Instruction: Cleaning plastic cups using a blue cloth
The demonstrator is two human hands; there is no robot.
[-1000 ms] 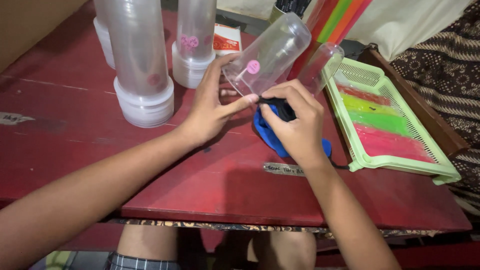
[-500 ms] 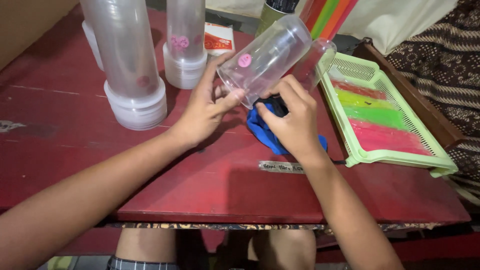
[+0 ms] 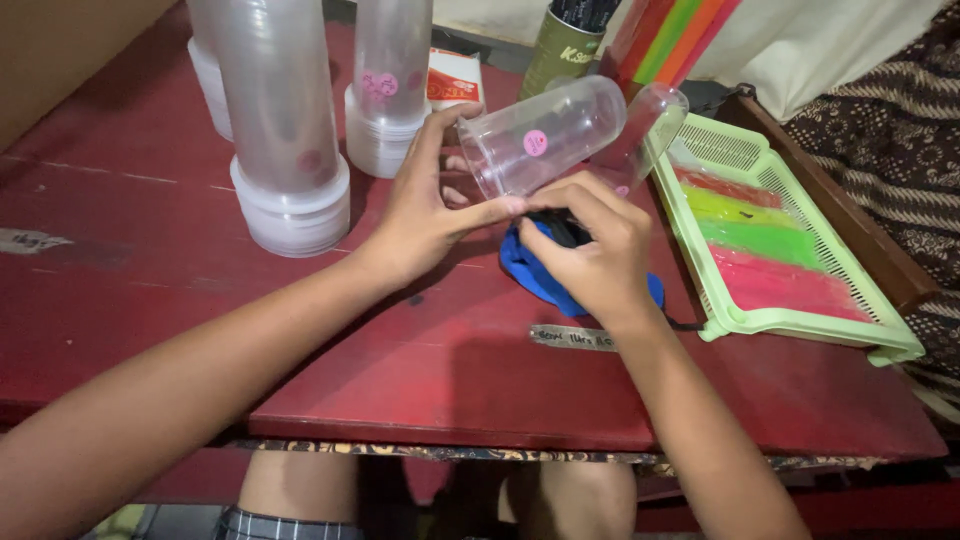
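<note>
My left hand [image 3: 425,205] grips the rim of a clear plastic cup [image 3: 545,135] tilted on its side, with a round pink sticker on its wall. My right hand [image 3: 590,245] sits just below the cup's mouth, fingers curled around a small black object on top of a blue item [image 3: 530,275] lying on the red table [image 3: 420,350]. A second clear cup [image 3: 650,125] lies behind the first one, against the green tray.
Two tall stacks of clear cups [image 3: 285,120] [image 3: 390,85] stand at the back left. A light green slotted tray [image 3: 790,250] holding red, green and pink strips lies at the right. A dark green can [image 3: 565,45] and a small red-and-white box [image 3: 452,80] stand at the back.
The tilted cup has lifted a little and swung up and right in my left hand. My right hand stays on the black object over the blue item.
</note>
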